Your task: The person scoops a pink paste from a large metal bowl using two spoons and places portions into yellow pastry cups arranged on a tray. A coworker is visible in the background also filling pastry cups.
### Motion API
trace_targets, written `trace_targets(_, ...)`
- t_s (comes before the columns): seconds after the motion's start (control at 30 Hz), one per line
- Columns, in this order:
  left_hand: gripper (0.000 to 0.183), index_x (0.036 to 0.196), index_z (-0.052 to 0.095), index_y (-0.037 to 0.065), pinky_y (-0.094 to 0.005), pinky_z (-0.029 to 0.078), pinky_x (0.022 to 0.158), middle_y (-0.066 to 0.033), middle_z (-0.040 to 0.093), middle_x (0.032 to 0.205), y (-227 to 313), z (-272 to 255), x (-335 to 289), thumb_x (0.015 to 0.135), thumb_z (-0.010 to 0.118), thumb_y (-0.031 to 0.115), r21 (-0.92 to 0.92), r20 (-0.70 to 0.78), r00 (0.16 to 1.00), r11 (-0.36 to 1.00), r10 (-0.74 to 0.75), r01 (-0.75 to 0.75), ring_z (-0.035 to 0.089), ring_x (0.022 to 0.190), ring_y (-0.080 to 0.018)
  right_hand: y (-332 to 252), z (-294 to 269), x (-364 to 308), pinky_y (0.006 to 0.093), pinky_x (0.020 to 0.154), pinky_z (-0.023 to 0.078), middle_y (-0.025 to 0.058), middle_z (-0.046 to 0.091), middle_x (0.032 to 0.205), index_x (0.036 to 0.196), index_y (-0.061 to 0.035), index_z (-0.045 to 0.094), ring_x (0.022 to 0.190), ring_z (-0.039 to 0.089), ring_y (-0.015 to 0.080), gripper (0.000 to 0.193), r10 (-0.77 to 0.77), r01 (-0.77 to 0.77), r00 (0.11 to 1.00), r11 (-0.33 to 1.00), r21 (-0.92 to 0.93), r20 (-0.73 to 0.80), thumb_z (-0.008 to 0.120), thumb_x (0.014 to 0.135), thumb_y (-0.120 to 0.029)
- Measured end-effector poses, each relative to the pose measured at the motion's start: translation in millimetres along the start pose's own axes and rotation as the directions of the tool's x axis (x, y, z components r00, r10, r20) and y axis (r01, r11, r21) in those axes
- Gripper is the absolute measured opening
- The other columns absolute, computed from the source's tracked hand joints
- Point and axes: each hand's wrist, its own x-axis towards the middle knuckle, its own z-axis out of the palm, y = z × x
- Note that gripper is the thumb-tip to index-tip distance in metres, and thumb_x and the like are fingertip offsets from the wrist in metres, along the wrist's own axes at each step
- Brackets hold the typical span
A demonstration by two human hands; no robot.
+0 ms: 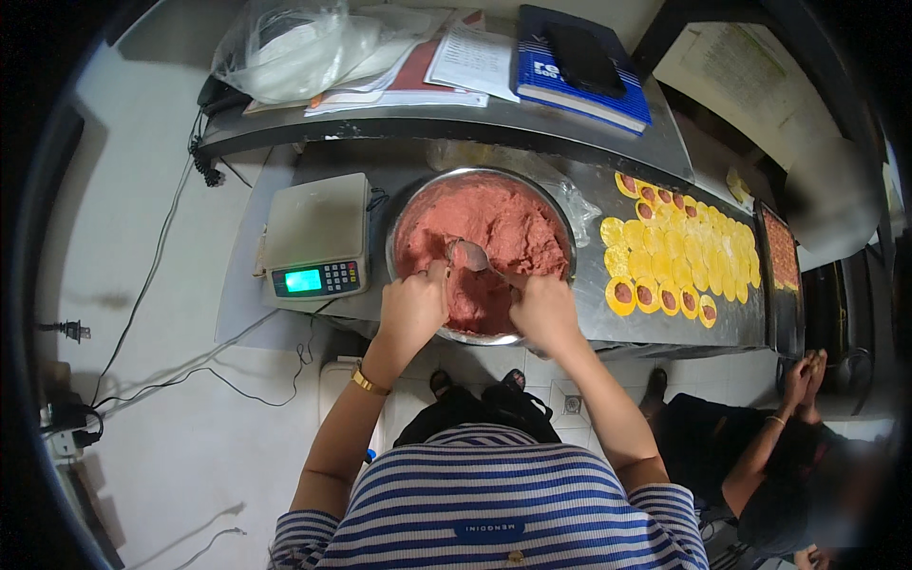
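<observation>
A round steel bowl (567, 211) full of pink ground meat (494, 209) stands on the table in front of me. My right hand (546, 312) is closed over the bowl's near right side, gripping a metal spoon (475, 257) whose head points left across the meat. My left hand (415, 310) is closed at the near left side, wrist in a gold band. Its fingertips meet near the spoon's head, with a bit of meat between; what the left fingers hold is hidden.
A digital scale (316, 228) stands left of the bowl. On the right lie rows of yellow dough rounds (679, 252), several topped with meat, beside a filled tray (781, 252). A shelf (380, 133) carries papers and a blue book (579, 71). Another person (760, 475) is at lower right.
</observation>
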Motion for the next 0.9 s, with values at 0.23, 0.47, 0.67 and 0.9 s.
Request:
trace_targets(0.23, 0.009, 0.088, 0.053, 0.007, -0.0427, 0.048, 0.049, -0.0141, 0.060, 0.060, 23, 31, 3, 0.086, 0.048, 0.014, 0.204, 0.078, 0.996, 0.979, -0.045, 0.028, 0.060, 0.053, -0.0327, 77, -36, -18, 0.0198, 0.035, 0.016, -0.0084, 0.036, 0.053, 0.105, 0.0039, 0.061, 0.039, 0.023, 0.0015, 0.024, 0.057, -0.697, 0.697, -0.182, 0.694, 0.715, 0.051, 0.084, -0.004)
trace_targets(0.47, 0.022, 0.092, 0.063, 0.005, -0.0505, 0.046, 0.062, -0.0205, 0.063, 0.075, 58, 34, 5, 0.075, 0.050, 0.006, 0.037, 0.078, 0.987, 0.990, -0.142, 0.140, 0.060, 0.067, -0.0398, 240, -118, -111, 0.0196, 0.039, 0.021, -0.0042, 0.047, 0.056, 0.096, 0.0020, 0.067, 0.043, 0.027, 0.0028, 0.028, 0.646, -0.397, 0.716, 0.066, 0.916, 0.264, 0.048, 0.074, 0.002)
trace_targets(0.67, 0.024, 0.077, 0.058, -0.007, -0.0502, 0.042, 0.061, -0.0288, 0.057, 0.073, 60, 38, 3, 0.086, 0.052, 0.014, 0.224, 0.012, 0.962, 0.939, -0.271, 0.262, 0.056, 0.071, -0.0452, 420, -199, -195, 0.0409, 0.060, 0.051, 0.0181, 0.064, 0.086, 0.098, -0.0062, 0.064, 0.071, 0.062, 0.0354, 0.024, 0.454, -0.813, 0.254, 0.579, 0.066, -0.854, 0.054, 0.077, -0.010)
trace_targets(0.9, 0.026, 0.073, 0.056, -0.008, -0.0486, 0.041, 0.061, -0.0281, 0.056, 0.070, 61, 29, -1, 0.087, 0.052, 0.014, 0.241, 0.031, 0.929, 0.905, -0.368, 0.351, 0.055, 0.070, -0.0447, 503, -163, -207, 0.0435, 0.065, 0.051, 0.0128, 0.063, 0.091, 0.110, -0.0161, 0.062, 0.078, 0.064, 0.0322, 0.032, 0.772, -0.988, 0.146, 0.146, -0.050, -0.619, 0.050, 0.080, -0.009)
